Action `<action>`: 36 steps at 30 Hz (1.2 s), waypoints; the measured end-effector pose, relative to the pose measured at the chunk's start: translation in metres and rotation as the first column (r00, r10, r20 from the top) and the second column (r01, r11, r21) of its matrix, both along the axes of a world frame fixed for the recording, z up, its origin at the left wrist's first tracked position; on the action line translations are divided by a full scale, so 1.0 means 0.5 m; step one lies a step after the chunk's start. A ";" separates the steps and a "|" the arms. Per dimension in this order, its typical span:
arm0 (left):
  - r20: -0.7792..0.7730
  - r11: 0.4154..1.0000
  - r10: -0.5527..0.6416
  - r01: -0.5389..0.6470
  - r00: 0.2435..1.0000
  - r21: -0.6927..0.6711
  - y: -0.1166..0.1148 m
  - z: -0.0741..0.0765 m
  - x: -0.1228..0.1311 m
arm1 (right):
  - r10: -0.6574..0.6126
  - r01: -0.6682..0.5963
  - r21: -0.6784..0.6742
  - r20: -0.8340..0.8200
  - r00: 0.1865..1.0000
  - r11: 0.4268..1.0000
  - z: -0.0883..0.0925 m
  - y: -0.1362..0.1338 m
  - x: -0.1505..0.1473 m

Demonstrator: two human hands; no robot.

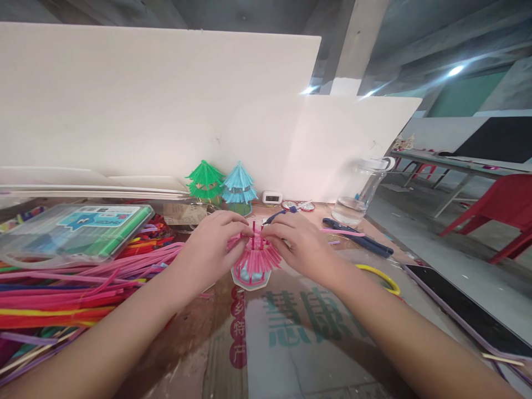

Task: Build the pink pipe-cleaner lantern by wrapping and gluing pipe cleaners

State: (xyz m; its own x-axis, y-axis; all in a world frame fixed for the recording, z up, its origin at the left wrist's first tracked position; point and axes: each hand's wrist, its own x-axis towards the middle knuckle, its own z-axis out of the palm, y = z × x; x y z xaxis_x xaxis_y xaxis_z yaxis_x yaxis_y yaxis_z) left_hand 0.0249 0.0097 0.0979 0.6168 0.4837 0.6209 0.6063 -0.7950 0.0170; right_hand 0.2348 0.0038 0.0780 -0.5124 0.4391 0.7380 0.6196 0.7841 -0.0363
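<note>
A small pink pavilion model (pixel 263 260), made of pipe cleaners, stands on a pale base in front of me. Its fringed lower roof spreads outward, and thin dark pink posts rise above it. My left hand (pixel 218 244) is at its left side, fingers bent and closed on its upper part. From the right, my right hand (pixel 301 244) grips the same part with thumb and fingers curled in. The fingertips partly hide the top of the model. Behind it stand a green pavilion model (pixel 205 180) and a light blue one (pixel 240 188).
Bundles of coloured pipe cleaners (pixel 75 293) and a clear plastic case (pixel 78 230) lie left. Dark-handled pliers (pixel 359 238), a water jug (pixel 357 191), a yellow ring (pixel 380 277) and a phone (pixel 469 310) lie right. A white board (pixel 158 105) stands behind.
</note>
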 end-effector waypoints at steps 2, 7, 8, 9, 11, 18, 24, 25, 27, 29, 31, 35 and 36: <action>-0.007 1.000 -0.001 0.001 1.000 -0.005 0.000 0.001 0.000 | 0.003 -0.003 0.006 -0.001 1.000 1.000 0.000 0.000 0.000; 0.034 1.000 0.027 -0.026 0.999 -0.014 0.005 0.003 -0.004 | 0.000 0.000 0.010 -0.005 1.000 1.000 -0.001 0.001 0.001; 0.041 1.000 0.030 -0.030 0.999 -0.009 0.007 0.003 -0.004 | -0.002 0.003 0.005 -0.003 1.000 1.000 -0.002 0.001 0.000; 0.041 1.000 0.028 -0.028 0.999 -0.002 0.008 0.002 -0.005 | -0.005 0.005 0.001 -0.001 1.000 1.000 -0.002 0.001 0.000; 0.030 1.000 0.012 -0.012 0.999 0.013 0.008 0.002 -0.005 | -0.006 0.006 -0.003 0.002 1.000 1.000 -0.002 0.001 0.000; -0.001 1.000 -0.006 0.006 1.000 0.027 -0.001 0.006 0.000 | -0.001 0.001 -0.024 -0.004 1.000 1.000 0.002 -0.002 -0.001; -0.017 1.000 0.020 -0.020 1.000 0.011 -0.001 0.008 0.000 | -0.017 0.016 -0.035 -0.017 1.000 0.999 0.001 -0.003 -0.004; -0.018 1.000 0.021 -0.020 1.000 0.009 -0.001 0.008 0.000 | -0.017 0.017 -0.025 -0.014 1.000 1.000 0.000 -0.003 -0.004; -0.017 1.000 0.016 -0.016 1.000 0.006 -0.001 0.007 0.000 | -0.017 0.017 0.004 -0.003 1.000 1.000 0.000 -0.003 -0.004; -0.010 1.000 0.010 -0.010 1.000 0.007 -0.001 0.006 -0.001 | -0.021 0.021 0.033 0.014 1.000 0.999 0.000 -0.002 -0.003; -0.008 1.000 0.009 -0.009 1.000 0.007 -0.001 0.005 -0.001 | -0.027 0.025 0.061 0.032 0.999 0.998 0.002 -0.003 -0.002; -0.011 1.000 0.005 -0.005 1.000 0.012 -0.001 0.004 -0.001 | -0.032 0.027 0.094 0.051 0.998 0.995 0.003 -0.003 0.000; -0.010 1.000 0.002 -0.002 1.000 0.014 -0.001 0.004 -0.001 | -0.034 0.028 0.094 0.052 0.998 0.995 0.003 -0.003 0.000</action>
